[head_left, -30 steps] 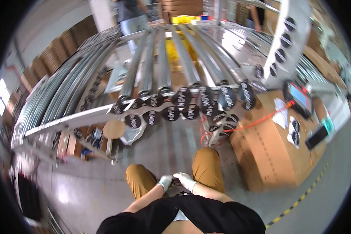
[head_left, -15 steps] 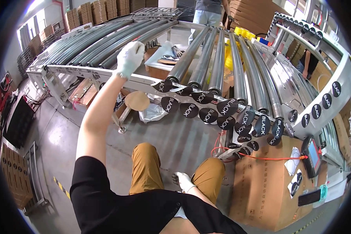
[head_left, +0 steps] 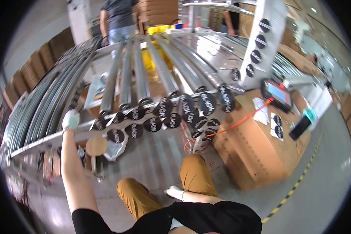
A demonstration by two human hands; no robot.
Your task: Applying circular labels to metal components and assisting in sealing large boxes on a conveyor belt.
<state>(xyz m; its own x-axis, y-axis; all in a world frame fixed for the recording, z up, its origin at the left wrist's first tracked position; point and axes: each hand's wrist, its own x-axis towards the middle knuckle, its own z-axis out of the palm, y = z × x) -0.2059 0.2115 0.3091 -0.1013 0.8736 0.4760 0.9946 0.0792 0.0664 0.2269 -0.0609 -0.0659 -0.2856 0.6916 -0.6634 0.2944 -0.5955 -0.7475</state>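
Note:
In a pale glove, my left hand (head_left: 70, 120) is at the front rail (head_left: 45, 139) of a roller conveyor, near a dark chain (head_left: 76, 98). Motion blur smears its fingers, so I cannot tell whether they grip anything. My right hand (head_left: 175, 192), also gloved, hangs low between my knees with its fingers loosely stretched and nothing visible in it. Round black stickers (head_left: 152, 124) with white lettering cover the rail to the right of my left hand. Below the rail, beside my left forearm, is a round tan disc (head_left: 96, 146).
Metal rollers (head_left: 125, 80) span the frame. On the right, a cardboard box (head_left: 241, 150) bears a handheld controller (head_left: 277, 94) with an orange cable (head_left: 238, 125), sticker sheets and a dark phone (head_left: 300, 128). A person (head_left: 121, 19) stands beyond the rollers. Yellow-black tape (head_left: 300, 181) marks the floor.
My view has swung to the right. My left hand, raised in a curled fist over the rail before, is now lower against the rail. The right hand still hangs between my knees.

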